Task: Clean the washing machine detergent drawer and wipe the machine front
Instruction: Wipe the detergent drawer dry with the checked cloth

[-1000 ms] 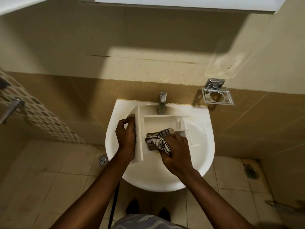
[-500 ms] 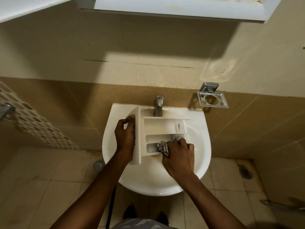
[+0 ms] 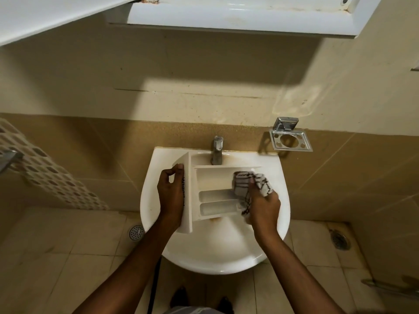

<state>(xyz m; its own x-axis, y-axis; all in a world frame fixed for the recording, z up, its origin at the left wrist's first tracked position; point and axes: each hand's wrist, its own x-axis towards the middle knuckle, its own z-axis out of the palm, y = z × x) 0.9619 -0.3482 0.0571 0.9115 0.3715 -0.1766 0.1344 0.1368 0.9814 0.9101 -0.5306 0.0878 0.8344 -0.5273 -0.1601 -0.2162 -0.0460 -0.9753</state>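
Observation:
The white detergent drawer (image 3: 215,180) lies across the white wash basin (image 3: 217,252), with its front panel to the left and its compartments facing up. My left hand (image 3: 170,193) grips the front panel at the drawer's left end. My right hand (image 3: 263,206) holds a white cloth with dark stripes (image 3: 246,184) at the drawer's right end, pressed over the back corner of the large compartment. Two long narrow compartments in the drawer's near half lie uncovered. The washing machine is not in view.
A metal tap (image 3: 217,150) stands at the back of the basin, just behind the drawer. A chrome holder (image 3: 290,140) is fixed to the wall on the right. A white cabinet (image 3: 226,14) hangs overhead. Floor drains (image 3: 136,232) sit on the tiled floor.
My right hand has slid the cloth from the narrow near compartments to the right and back, up to the drawer's right end. My left hand stays on the front panel.

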